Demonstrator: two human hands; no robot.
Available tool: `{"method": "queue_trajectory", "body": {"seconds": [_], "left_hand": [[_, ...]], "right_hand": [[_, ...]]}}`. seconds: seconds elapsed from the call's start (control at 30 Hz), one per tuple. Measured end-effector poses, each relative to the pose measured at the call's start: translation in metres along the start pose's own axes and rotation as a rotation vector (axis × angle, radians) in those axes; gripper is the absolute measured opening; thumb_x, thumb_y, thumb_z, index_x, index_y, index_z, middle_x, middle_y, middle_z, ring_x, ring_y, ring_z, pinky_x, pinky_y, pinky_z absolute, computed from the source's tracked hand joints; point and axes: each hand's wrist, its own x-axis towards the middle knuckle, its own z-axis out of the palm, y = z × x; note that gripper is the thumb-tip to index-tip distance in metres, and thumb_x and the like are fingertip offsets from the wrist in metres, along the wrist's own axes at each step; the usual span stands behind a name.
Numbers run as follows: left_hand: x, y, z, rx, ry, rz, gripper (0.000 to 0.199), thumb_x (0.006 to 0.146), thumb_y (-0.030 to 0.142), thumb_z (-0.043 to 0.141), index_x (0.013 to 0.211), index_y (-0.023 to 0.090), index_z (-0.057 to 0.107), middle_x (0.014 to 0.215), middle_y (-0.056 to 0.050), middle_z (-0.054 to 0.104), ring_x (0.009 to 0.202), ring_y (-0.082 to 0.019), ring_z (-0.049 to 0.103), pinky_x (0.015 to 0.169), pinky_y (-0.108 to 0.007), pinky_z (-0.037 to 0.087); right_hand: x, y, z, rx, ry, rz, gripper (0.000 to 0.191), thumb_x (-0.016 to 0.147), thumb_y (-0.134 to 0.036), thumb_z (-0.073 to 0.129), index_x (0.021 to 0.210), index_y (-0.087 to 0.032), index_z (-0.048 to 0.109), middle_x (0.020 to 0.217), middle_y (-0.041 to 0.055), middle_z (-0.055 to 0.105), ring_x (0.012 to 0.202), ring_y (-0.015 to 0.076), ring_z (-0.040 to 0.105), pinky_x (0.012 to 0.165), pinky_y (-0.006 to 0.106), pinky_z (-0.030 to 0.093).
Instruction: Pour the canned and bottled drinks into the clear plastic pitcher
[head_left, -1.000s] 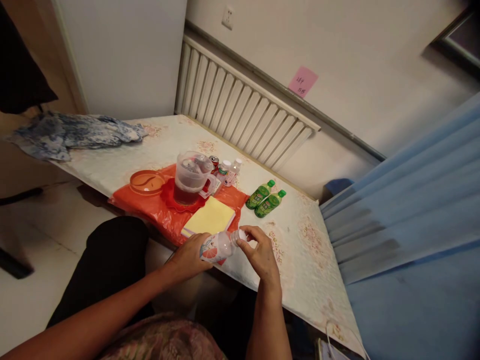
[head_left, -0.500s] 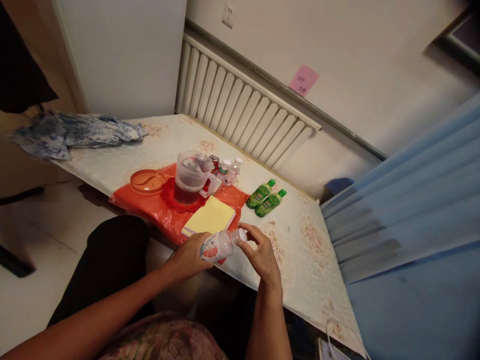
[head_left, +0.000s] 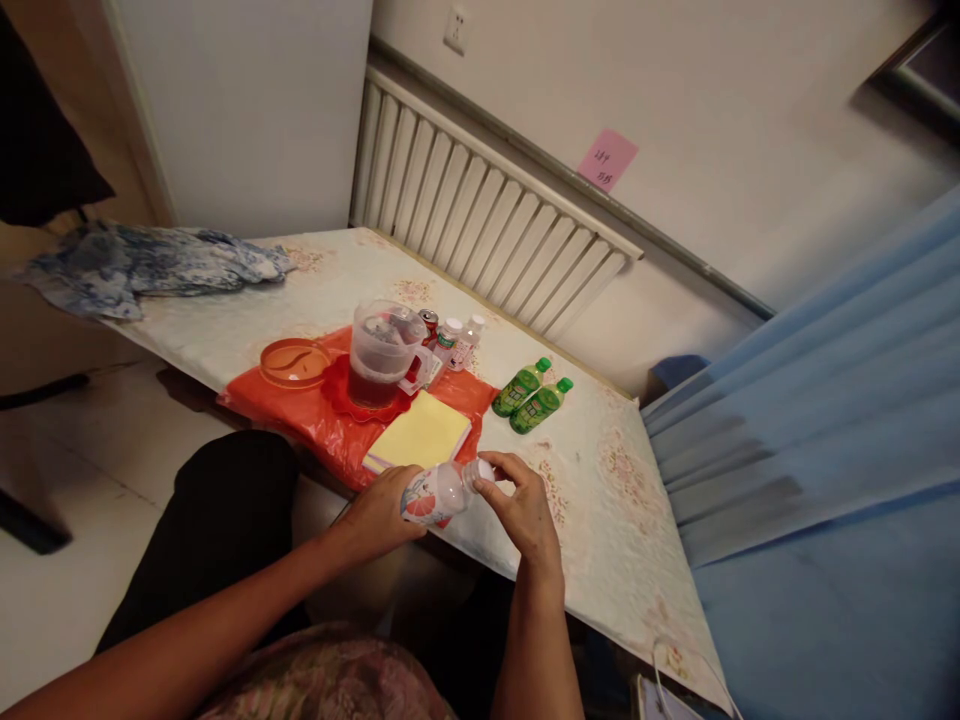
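Observation:
My left hand (head_left: 382, 515) is wrapped round a clear plastic bottle (head_left: 450, 488) with a printed fruit label, tilted with its neck toward the right. At the neck, the fingers of my right hand (head_left: 523, 505) pinch the white cap (head_left: 481, 473). Whether the cap is loose from the thread, I cannot tell. Just beyond the bottle lies a stack of yellow paper (head_left: 424, 432). Behind that, a clear plastic pitcher (head_left: 382, 350) with dark liquid stands on a red scalloped tray (head_left: 341, 400).
An orange ring-shaped lid (head_left: 294, 363) lies on an orange plastic sheet (head_left: 315, 425). Two green bottles (head_left: 529, 395) stand to the right. Behind the pitcher are two white-capped bottles (head_left: 463, 345) and a can (head_left: 428, 322). A crumpled cloth (head_left: 180, 262) lies far left on the table (head_left: 600, 520).
The fingers of my right hand have shifted slightly around the cap. My left hand and the bottle keep nearly the same position.

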Motion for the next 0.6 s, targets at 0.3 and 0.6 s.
{"method": "queue_trajectory", "body": {"seconds": [0.3,0.6], "left_hand": [[0.0012,0.0015,-0.0001,-0.001,-0.01,-0.012,0.046,0.058,0.018,0.071,0.103,0.022,0.06,0.104,-0.004,0.068,0.1,-0.026,0.063,0.089,-0.037,0.049],[0.0013,0.0019,-0.0016,-0.026,-0.025,-0.035,0.045,0.058,0.019,0.07,0.102,0.02,0.06,0.105,-0.004,0.067,0.099,-0.025,0.063,0.089,-0.036,0.049]], "right_hand": [[-0.0003,0.0001,0.0022,-0.033,0.035,0.015,0.025,0.078,-0.03,0.072,0.101,-0.021,0.076,0.094,0.0042,0.075,0.08,0.019,0.062,0.078,0.033,0.051],[-0.001,0.0044,-0.0028,0.162,-0.054,-0.003,0.037,0.08,-0.03,0.074,0.116,-0.024,0.074,0.118,0.0066,0.074,0.106,0.024,0.067,0.095,0.038,0.052]]}}
